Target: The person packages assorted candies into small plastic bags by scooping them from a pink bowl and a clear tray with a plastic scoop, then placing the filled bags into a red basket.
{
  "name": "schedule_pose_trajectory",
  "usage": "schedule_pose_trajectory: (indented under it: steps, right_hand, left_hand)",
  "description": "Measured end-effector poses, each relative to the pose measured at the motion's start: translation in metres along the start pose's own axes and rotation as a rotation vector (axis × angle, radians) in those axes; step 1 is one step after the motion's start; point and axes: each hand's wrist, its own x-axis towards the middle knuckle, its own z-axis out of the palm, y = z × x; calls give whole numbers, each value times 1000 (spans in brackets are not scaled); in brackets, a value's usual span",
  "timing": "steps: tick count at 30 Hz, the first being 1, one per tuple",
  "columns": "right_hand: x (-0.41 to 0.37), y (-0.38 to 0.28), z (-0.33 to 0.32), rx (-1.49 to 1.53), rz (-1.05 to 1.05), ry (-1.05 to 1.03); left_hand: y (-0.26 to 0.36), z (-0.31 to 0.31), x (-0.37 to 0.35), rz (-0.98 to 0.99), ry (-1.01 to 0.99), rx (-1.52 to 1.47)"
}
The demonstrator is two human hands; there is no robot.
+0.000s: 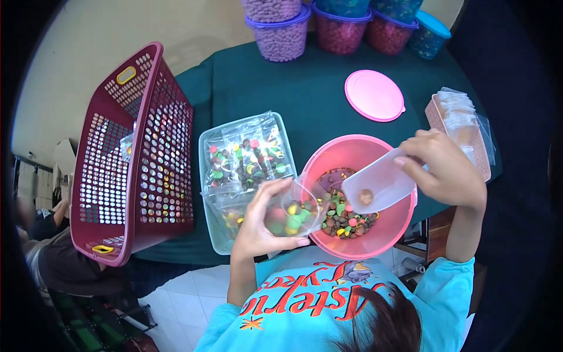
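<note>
My left hand is wrapped round a clear plastic cup, tilted over the left rim of a pink tub. Green, yellow and brown pieces lie inside the cup. In my right hand is a translucent white scoop, held over the tub with one round brown piece in it. Small colourful sweets cover part of the tub's bottom. Beside my left hand, a pale green tray holds filled clear bags.
A tall maroon basket stands at the left. A pink lid lies behind the tub. At the right, a pink basket holds clear bags. Several lidded tubs are stacked at the back. Another person's arm shows at far left.
</note>
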Motion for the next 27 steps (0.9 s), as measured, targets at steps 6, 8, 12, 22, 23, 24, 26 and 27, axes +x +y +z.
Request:
schedule_pose_trajectory:
  steps: [6,8,12,22,23,24,26,27]
  right_hand:
    - [-14,-1,39,-397,-95,-53]
    - [-17,5,66,-392,-181,-164]
    - [-5,7,94,-575,-100,-211]
    - [52,14,145,-683,-40,-447]
    - [55,17,151,-684,-60,-463]
    - [57,19,155,-685,-82,-479]
    - [55,24,152,-606,-69,-536]
    - [54,26,150,-529,-57,-589]
  left_hand:
    - [-13,-6,-24,-51,153,-977]
    - [-23,-7,-23,-13,85,-1146]
    - [-43,-7,-22,98,-146,-1600]
    - [-31,27,-17,-70,-78,-1617]
    - [-35,27,-18,-73,-82,-1619]
    - [-41,28,-20,-95,-113,-1592]
    - [-46,29,-23,-122,-135,-1570]
    - [-46,29,-23,-127,-128,-1558]
